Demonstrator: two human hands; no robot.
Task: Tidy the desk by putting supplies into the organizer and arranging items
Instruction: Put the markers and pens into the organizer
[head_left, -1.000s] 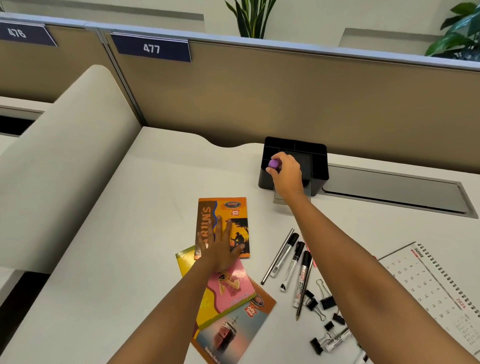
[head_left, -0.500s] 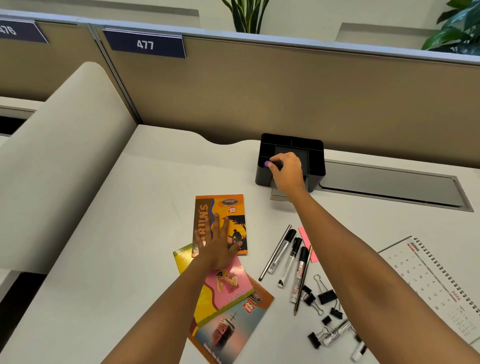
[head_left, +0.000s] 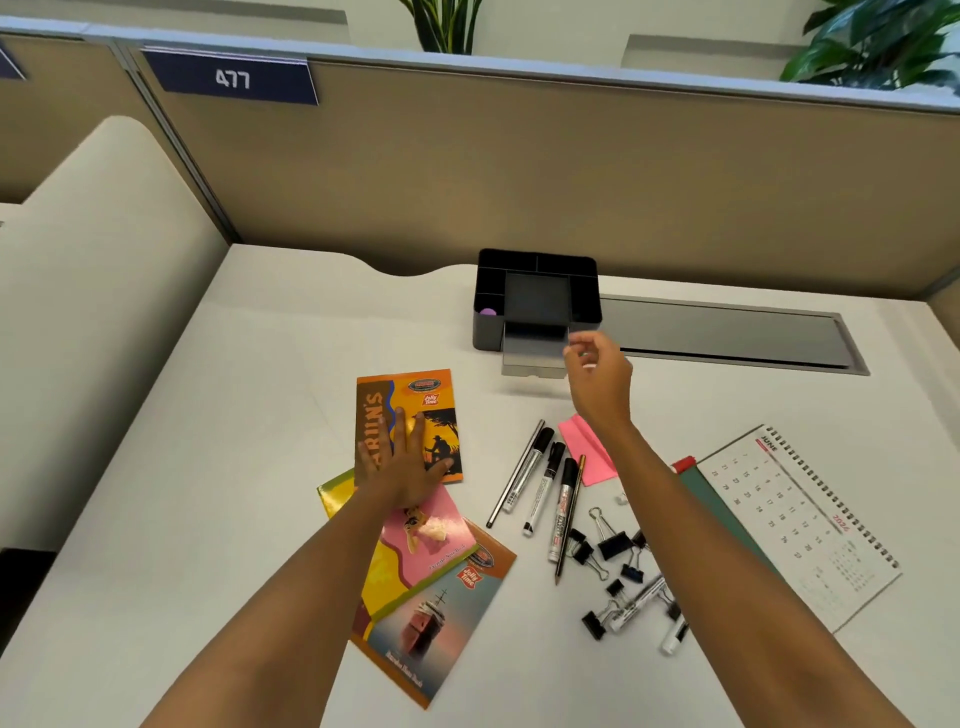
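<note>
Purple item dropped, right hand free.
Right hand (head_left: 597, 376), loosely curled and empty, has pulled back at centre frame; purple piece (head_left: 488, 312) now sits in organizer (head_left: 537, 299) left compartment. Left hand (head_left: 402, 462) flat on booklets (head_left: 408, 415). Pens (head_left: 540, 486) and clips (head_left: 608, 551) remain.

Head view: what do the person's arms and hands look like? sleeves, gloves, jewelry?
Both forearms are bare right up to the frame's bottom edge, with no sleeves in view. The left hand and right hand wear no gloves. No watch, bracelet or ring is visible. The right hand is slightly blurred.
</note>
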